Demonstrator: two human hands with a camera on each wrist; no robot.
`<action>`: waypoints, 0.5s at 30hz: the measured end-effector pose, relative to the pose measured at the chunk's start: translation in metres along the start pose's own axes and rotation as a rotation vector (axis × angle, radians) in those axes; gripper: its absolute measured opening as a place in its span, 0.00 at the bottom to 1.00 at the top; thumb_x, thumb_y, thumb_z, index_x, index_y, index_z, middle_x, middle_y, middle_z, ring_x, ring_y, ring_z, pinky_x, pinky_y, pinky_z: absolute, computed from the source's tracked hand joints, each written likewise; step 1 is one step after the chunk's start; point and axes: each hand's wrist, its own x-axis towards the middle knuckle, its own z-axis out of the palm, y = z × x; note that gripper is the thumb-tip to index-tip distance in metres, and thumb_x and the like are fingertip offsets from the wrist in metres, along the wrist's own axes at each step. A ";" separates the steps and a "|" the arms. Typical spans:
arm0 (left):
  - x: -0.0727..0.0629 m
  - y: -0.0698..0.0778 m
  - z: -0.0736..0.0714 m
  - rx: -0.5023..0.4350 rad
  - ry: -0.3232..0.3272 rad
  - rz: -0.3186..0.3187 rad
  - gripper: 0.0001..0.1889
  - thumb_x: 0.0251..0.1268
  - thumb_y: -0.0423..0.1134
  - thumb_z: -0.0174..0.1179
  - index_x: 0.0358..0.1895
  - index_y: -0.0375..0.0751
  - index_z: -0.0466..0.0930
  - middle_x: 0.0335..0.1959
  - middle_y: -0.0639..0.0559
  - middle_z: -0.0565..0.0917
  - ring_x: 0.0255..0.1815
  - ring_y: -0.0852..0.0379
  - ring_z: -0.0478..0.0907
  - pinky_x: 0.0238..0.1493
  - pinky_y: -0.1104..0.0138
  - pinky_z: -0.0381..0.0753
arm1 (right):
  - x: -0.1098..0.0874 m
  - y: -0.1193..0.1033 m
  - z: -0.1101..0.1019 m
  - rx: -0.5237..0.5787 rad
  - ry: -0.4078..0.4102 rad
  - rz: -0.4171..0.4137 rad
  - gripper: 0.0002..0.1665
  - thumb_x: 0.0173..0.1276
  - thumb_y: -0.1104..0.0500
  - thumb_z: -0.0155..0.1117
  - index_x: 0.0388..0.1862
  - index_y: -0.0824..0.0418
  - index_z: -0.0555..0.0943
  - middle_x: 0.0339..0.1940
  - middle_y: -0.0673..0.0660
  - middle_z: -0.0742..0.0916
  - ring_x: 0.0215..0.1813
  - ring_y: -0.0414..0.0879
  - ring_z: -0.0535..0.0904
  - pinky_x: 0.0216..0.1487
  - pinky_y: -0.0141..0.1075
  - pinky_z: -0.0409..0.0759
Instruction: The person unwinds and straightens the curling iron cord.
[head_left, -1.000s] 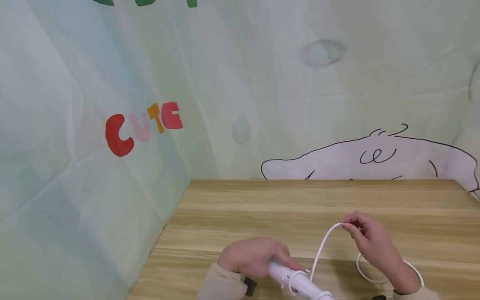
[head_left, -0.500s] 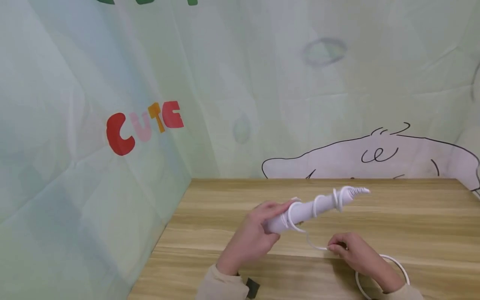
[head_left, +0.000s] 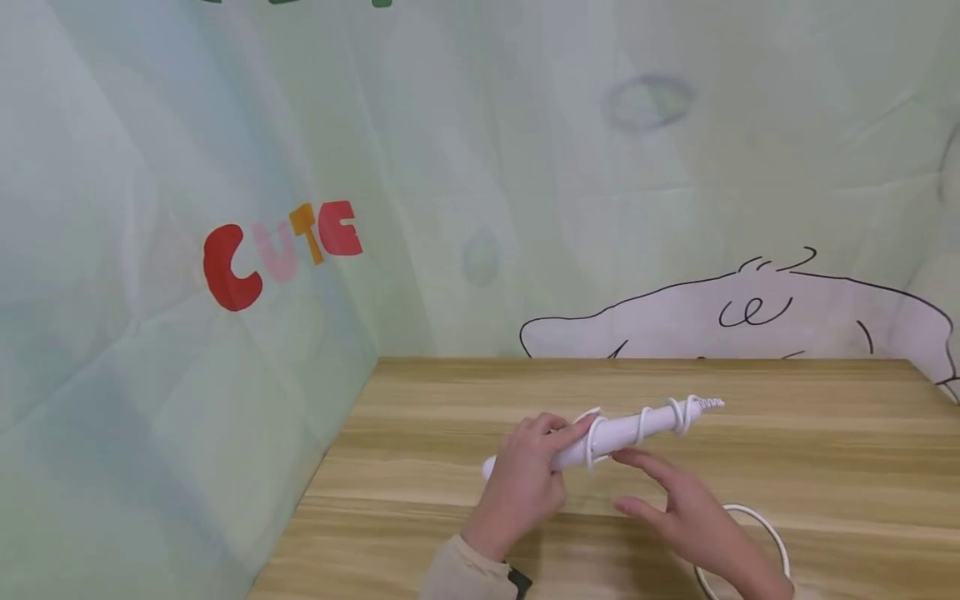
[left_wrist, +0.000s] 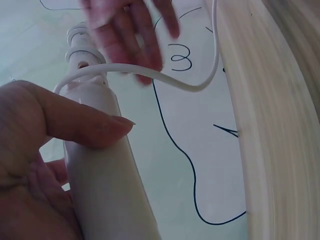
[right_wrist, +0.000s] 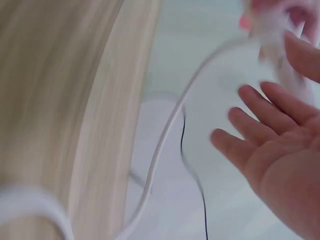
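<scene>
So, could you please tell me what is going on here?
A person's left hand holds a white wand-like device above the wooden table, with its white cord wound several turns around it. The right hand is open close by, not gripping the cord. Part of the cord is unwound, looping near that hand.

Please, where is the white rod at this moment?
In the head view, the white rod is right of centre, held in the left grip over the table; the right grip appears just below it in picture.
</scene>
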 end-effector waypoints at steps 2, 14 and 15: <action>0.000 0.003 0.002 -0.005 0.006 0.000 0.44 0.39 0.16 0.61 0.65 0.57 0.79 0.47 0.52 0.83 0.45 0.52 0.79 0.45 0.54 0.78 | 0.003 -0.011 0.006 0.137 0.036 -0.005 0.22 0.61 0.63 0.72 0.55 0.62 0.82 0.54 0.54 0.86 0.58 0.43 0.78 0.56 0.30 0.74; -0.004 0.005 0.006 0.254 -0.066 -0.138 0.44 0.38 0.23 0.71 0.64 0.67 0.79 0.47 0.54 0.83 0.42 0.52 0.77 0.39 0.58 0.73 | 0.002 -0.030 -0.003 0.433 -0.004 0.222 0.02 0.69 0.68 0.63 0.39 0.66 0.81 0.28 0.48 0.83 0.27 0.40 0.78 0.28 0.33 0.78; -0.004 0.006 0.006 0.303 -0.122 -0.138 0.44 0.39 0.25 0.73 0.63 0.70 0.78 0.47 0.56 0.83 0.42 0.53 0.77 0.39 0.58 0.72 | 0.001 -0.030 -0.008 0.369 0.011 0.228 0.02 0.69 0.68 0.63 0.39 0.65 0.81 0.27 0.46 0.82 0.27 0.38 0.76 0.26 0.32 0.76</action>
